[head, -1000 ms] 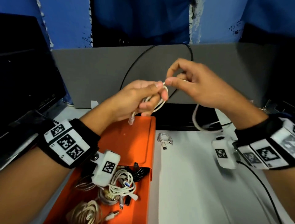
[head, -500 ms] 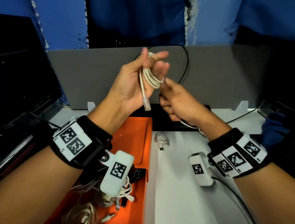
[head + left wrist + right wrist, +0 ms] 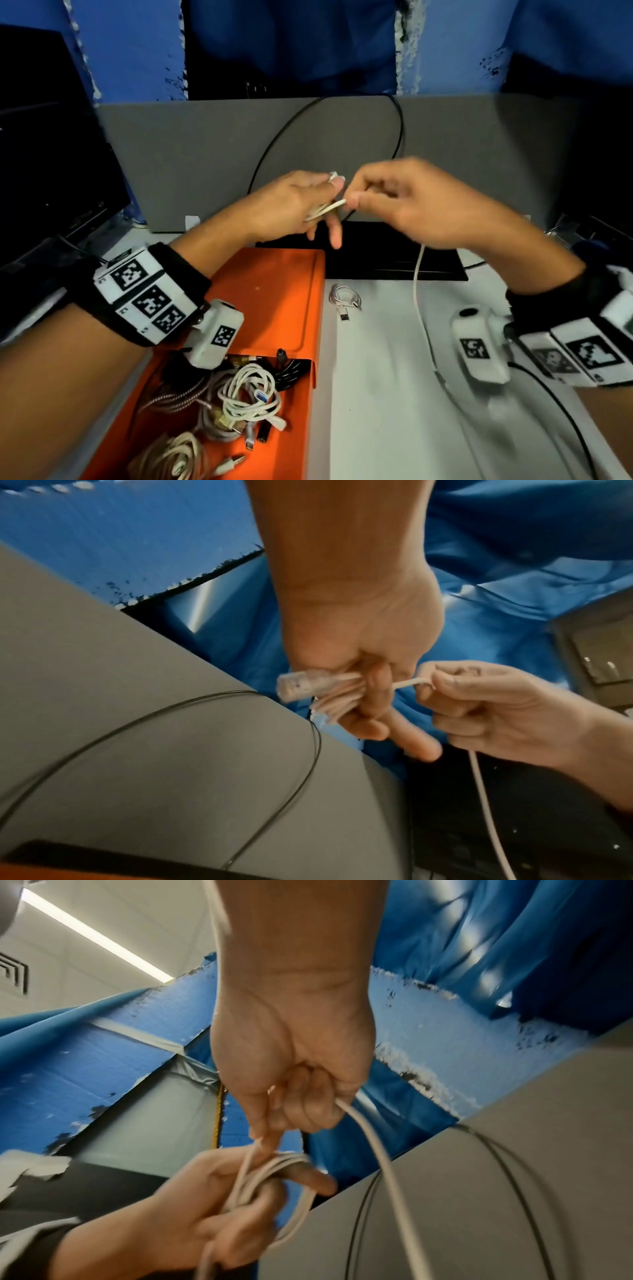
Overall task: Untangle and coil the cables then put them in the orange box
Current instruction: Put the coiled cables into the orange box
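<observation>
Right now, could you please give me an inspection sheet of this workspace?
Surface: white table.
Job's things: white cable, partly coiled round the left hand, tail hanging to the table; orange box holding several cables; small coil on the table beside the box.
Clutter: nothing seen.
Grippers: left hand holds the coil; right hand pinches the strand.
Cables: black cable looping over the grey panel.
Surroundings: blue wall, dark monitor.

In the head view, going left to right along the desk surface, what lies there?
Orange box with cables in it → small coiled white cable on the desk → loose tail of the white cable hanging from the right hand.
</observation>
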`<state>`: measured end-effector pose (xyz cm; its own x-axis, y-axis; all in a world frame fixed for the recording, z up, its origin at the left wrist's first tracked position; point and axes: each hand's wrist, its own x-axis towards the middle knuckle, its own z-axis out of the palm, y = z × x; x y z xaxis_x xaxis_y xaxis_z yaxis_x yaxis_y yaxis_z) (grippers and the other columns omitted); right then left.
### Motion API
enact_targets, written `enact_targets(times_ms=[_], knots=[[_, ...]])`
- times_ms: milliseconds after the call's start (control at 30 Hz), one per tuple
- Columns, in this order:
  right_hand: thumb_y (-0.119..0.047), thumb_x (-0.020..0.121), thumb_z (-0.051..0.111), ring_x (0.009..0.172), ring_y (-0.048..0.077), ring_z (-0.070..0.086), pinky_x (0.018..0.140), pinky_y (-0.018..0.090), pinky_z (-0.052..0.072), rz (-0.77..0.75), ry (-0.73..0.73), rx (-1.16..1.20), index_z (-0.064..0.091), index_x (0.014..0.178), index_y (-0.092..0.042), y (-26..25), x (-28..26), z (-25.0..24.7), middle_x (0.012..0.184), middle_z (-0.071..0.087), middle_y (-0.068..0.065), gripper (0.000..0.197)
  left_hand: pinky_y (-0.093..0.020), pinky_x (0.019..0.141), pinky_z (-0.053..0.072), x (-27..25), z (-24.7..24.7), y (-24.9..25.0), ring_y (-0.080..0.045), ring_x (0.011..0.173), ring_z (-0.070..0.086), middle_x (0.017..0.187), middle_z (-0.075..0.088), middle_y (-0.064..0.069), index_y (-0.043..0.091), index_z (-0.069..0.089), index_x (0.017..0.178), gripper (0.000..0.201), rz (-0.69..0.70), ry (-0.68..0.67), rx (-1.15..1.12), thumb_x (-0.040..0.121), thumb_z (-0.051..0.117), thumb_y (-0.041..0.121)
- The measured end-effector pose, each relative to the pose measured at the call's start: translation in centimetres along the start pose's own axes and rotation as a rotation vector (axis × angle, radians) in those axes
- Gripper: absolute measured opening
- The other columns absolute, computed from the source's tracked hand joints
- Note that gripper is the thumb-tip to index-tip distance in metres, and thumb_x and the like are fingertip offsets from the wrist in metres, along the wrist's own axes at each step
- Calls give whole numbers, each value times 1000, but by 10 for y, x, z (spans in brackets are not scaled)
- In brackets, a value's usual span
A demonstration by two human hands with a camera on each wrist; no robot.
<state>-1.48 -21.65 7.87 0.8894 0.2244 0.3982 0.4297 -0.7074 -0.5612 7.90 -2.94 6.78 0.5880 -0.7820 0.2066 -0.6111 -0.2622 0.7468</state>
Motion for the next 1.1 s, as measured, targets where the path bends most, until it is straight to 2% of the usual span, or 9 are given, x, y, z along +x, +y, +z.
enact_targets(times_ms=[167, 333, 400, 533, 700, 800, 867, 1000, 1100], knots=[[-15, 98, 66, 48, 3, 30, 49, 16, 25, -149, 237, 305, 55, 95, -10, 12, 11, -8, 55, 42, -12, 13, -40, 51, 38, -4, -9, 16, -9, 39, 32, 48, 45, 2, -4, 64, 114, 47, 114, -242, -415, 110, 30, 27], [-22, 108, 48, 45, 5, 28, 41, 22, 23, -153, 387, 508, 68, 104, -21, 15, 20, 12, 55, 41, -13, 21, -31, 84, 58, -4, -4, 31, -5, 38, 49, 45, 47, 9, 9, 49, 94, 32, 169, -321, -1016, 109, 23, 19], [-27, 111, 40, 42, 3, 27, 39, 18, 21, -36, 455, 615, 65, 96, -23, 20, 24, 30, 53, 34, -10, 29, -35, 97, 56, -2, -3, 40, -11, 48, 60, 45, 49, 5, 5, 52, 97, 34, 240, -256, -1214, 109, 25, 21], [-27, 113, 32, 39, 0, 27, 35, 15, 23, 148, 296, 616, 58, 119, -23, 24, 20, 73, 55, 34, -10, 27, -36, 100, 52, 11, -11, 49, -17, 71, 74, 66, 68, -7, -10, 50, 120, 35, 326, 129, -1284, 111, 32, 19], [-32, 111, 37, 41, 1, 33, 38, 15, 29, 165, -11, 475, 64, 95, -52, 16, 4, 89, 59, 40, -6, 37, -30, 92, 53, 24, -10, 30, -18, 75, 75, 83, 76, -2, -4, 51, 108, 26, 250, 393, -742, 111, 32, 14], [-30, 111, 39, 45, 1, 35, 42, 16, 33, 164, -158, 328, 62, 108, -6, 6, -6, 83, 60, 41, -5, 33, -28, 85, 53, 22, -7, 9, -20, 77, 77, 118, 73, -4, -1, 43, 113, 22, 228, 352, -187, 111, 33, 19], [-30, 111, 42, 48, 10, 38, 43, 27, 38, 149, -241, 228, 54, 98, 4, 3, -10, 74, 63, 43, -1, 38, -34, 87, 53, 15, -4, -2, -16, 77, 77, 127, 70, -2, 0, 44, 112, 33, 185, 261, 182, 108, 36, 31], [-28, 108, 47, 44, 8, 37, 41, 23, 34, 122, -330, 77, 64, 109, -1, -7, -14, 49, 55, 41, -7, 32, -34, 71, 41, 6, -6, -9, -13, 75, 62, 78, 63, 8, 16, 55, 95, 28, 91, 71, 795, 108, 38, 34], [-26, 106, 54, 47, 4, 43, 47, 15, 33, 46, -199, -7, 72, 101, -15, -5, -9, 19, 59, 49, -9, 22, -33, 60, 37, -2, -15, -7, -8, 56, 52, 62, 60, 0, 20, 55, 78, 33, 6, -50, 557, 107, 42, 29]])
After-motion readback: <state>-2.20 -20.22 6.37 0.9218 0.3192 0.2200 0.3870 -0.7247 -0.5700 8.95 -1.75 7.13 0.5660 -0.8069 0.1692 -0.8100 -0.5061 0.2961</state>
